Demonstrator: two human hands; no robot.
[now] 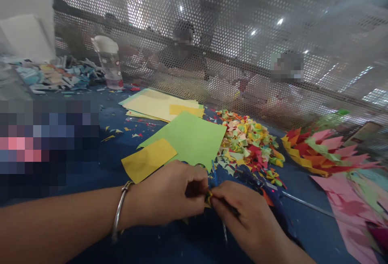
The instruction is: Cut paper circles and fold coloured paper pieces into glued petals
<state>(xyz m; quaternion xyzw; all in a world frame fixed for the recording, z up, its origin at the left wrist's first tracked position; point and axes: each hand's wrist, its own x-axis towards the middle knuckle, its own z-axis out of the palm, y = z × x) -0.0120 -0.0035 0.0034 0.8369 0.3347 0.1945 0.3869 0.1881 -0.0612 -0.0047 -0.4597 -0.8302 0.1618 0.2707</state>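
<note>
A small yellow paper piece (pixel 208 195) sat between the hands, pinched in the fingertips of both left hand (pixel 177 189) and right hand (pixel 244 209). Beyond them lay a green sheet (pixel 195 137); rightward, a colourful paper heap (pixel 247 135).

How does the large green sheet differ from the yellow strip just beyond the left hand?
Size and shape: the green sheet is much larger and broader, while the yellow strip is a smaller oblong.
Edges: the green sheet has notches cut along its near edge; the yellow strip's visible edges look straight.
Position: the yellow strip overlaps the green sheet's left part, so the green sheet is underneath.
Both look like plain, single-coloured paper.
</note>
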